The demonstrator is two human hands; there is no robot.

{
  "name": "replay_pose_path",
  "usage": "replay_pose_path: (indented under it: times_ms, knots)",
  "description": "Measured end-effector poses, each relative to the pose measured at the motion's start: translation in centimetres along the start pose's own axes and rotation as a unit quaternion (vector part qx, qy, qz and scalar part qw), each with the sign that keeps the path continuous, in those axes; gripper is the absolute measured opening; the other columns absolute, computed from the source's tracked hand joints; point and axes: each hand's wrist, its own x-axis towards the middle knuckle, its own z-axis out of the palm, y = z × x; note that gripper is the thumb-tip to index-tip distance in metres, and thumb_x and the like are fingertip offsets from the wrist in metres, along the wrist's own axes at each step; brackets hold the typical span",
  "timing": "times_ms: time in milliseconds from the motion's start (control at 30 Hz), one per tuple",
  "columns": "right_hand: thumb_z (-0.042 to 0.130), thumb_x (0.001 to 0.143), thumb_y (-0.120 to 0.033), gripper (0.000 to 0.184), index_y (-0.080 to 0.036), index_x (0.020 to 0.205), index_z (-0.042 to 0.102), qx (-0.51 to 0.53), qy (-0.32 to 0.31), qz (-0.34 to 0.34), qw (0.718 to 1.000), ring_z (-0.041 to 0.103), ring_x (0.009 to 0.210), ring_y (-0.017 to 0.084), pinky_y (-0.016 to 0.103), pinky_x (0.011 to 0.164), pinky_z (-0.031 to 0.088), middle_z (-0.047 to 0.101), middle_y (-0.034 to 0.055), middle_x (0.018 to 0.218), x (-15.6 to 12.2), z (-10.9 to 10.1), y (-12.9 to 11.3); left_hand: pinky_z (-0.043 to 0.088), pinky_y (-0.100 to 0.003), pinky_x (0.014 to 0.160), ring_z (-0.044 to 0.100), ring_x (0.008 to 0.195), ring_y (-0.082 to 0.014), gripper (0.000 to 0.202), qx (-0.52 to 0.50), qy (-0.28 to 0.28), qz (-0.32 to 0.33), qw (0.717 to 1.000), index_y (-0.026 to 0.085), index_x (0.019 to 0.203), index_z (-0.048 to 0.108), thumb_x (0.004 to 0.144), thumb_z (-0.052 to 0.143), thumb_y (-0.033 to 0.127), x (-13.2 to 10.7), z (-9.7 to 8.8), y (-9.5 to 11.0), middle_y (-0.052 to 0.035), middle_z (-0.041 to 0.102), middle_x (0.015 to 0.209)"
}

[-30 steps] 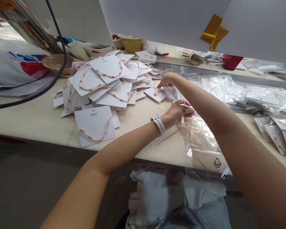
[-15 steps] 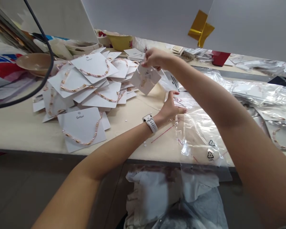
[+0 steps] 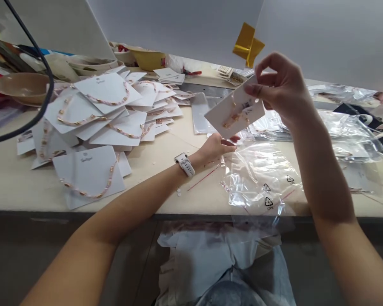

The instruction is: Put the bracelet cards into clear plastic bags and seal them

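My right hand point(image 3: 271, 87) pinches a white jewelry card point(image 3: 231, 109) by its upper edge, raised and tilted above the table. Gold and pinkish pieces show on the card, along with a small label. Below it, my left hand point(image 3: 215, 148), with a white watch on the wrist, rests on the table at the upper left edge of a clear plastic bag point(image 3: 255, 178). Its thumb and fingers are apart; the card partly covers that spot. The bag lies flat, and its lower end hangs over the table edge.
A heap of white cards point(image 3: 107, 89) with pink and gold bead necklaces stands on the left. Bowls point(image 3: 24, 85) sit behind it. Bagged cards point(image 3: 347, 148) lie at the right. A black cable point(image 3: 49, 85) crosses the left side; a white panel point(image 3: 178, 25) hangs overhead.
My right hand has moved right with the jewelry card, away from the heap and over the bag. My left hand has stayed by the bag's edge. The view has shifted slightly right.
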Motion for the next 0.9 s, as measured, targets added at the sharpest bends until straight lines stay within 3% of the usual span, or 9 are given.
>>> replay_pose_path:
  times_ms: [100,233,400,500,600,733,900]
  knots:
    - [0.070,0.072,-0.003,0.028,-0.019,0.070,0.048,0.010,0.021,0.032,0.999,0.032,0.040,0.001,0.015,0.035,0.019,0.055,-0.0091,0.052,-0.3,-2.0,0.7,0.051,-0.027,0.069,0.063,0.092,-0.0173,0.026,-0.003,-0.022,0.001,1.000,0.011,0.097,0.062,0.072,0.069,0.008,0.1,-0.3,0.1,-0.0096,0.065,0.103]
    - [0.074,0.070,-0.010,0.027,-0.020,0.075,0.049,-0.002,0.010,0.007,1.000,0.033,0.041,0.002,0.015,0.036,0.020,0.058,-0.0097,0.056,-0.7,-3.5,0.2,0.052,-0.025,0.070,0.062,0.093,-0.0155,0.037,-0.019,-0.034,0.025,0.999,0.014,0.100,0.059,0.066,0.072,0.009,0.4,-0.7,-0.2,-0.0088,0.059,0.115]
    - [0.071,0.072,-0.004,0.018,-0.016,0.073,0.057,-0.118,-0.028,-0.036,0.992,0.056,0.065,0.003,0.014,0.054,0.040,0.060,-0.0053,0.069,-1.7,-2.8,-0.5,0.052,-0.026,0.079,0.060,0.105,-0.0183,0.038,-0.076,-0.072,0.001,0.995,0.017,0.100,0.062,0.065,0.073,0.008,-0.2,0.2,-0.9,-0.0076,0.061,0.110]
    - [0.069,0.074,-0.006,0.008,-0.014,0.076,0.067,-0.172,-0.078,-0.054,0.980,0.061,0.072,0.008,0.019,0.065,0.046,0.066,-0.0016,0.074,-1.7,-2.1,-0.1,0.048,-0.033,0.097,0.054,0.120,-0.0228,0.039,-0.103,-0.084,0.002,0.991,0.016,0.102,0.064,0.064,0.073,0.007,-0.7,0.7,-0.9,-0.0083,0.060,0.121]
    - [0.062,0.076,-0.003,0.017,-0.013,0.082,0.075,-0.237,-0.102,-0.064,0.964,0.062,0.075,0.010,0.021,0.066,0.047,0.071,-0.0002,0.079,-1.7,-1.9,0.1,0.038,-0.039,0.112,0.048,0.129,-0.0232,0.058,-0.122,-0.088,0.035,0.988,0.019,0.114,0.062,0.060,0.068,0.000,-0.7,0.8,-0.6,-0.0058,0.056,0.132]
    - [0.053,0.073,0.003,0.031,-0.013,0.084,0.077,-0.317,-0.114,-0.054,0.940,0.063,0.075,0.012,0.021,0.065,0.047,0.073,-0.0008,0.080,-1.9,-2.0,0.0,0.035,-0.041,0.115,0.052,0.126,-0.0223,0.065,-0.114,-0.121,0.048,0.985,0.024,0.119,0.060,0.061,0.061,-0.004,-0.5,0.5,-0.5,-0.0033,0.061,0.126]
    - [0.051,0.072,0.003,0.031,-0.010,0.082,0.077,-0.362,-0.149,-0.073,0.918,0.062,0.073,0.015,0.027,0.068,0.046,0.073,0.0041,0.082,-2.1,-1.8,0.1,0.042,-0.035,0.109,0.054,0.123,-0.0214,0.064,-0.117,-0.128,0.045,0.984,0.023,0.119,0.060,0.061,0.060,-0.004,-0.9,0.6,-0.1,-0.0026,0.061,0.126]
